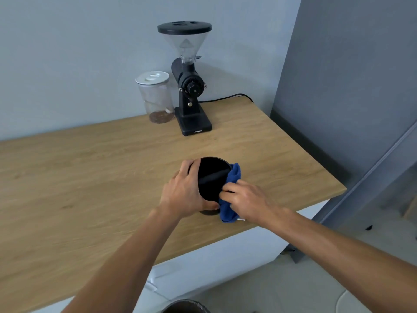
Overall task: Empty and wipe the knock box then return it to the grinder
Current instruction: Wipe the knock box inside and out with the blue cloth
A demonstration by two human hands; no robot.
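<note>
The black round knock box (211,177) stands on the wooden countertop (90,177) near its front right edge, its knock bar across the opening. My left hand (184,190) grips the box's left wall. My right hand (242,199) presses a blue cloth (232,195) against the box's right rim and side. The black coffee grinder (190,86) with a clear hopper stands at the back against the wall, well apart from the box.
A clear jar (156,98) with a white lid and some beans stands left of the grinder. The grinder's black cable (225,98) runs right along the wall. A grey panel (349,86) borders the counter on the right. A dark bin rim (185,307) shows below the counter.
</note>
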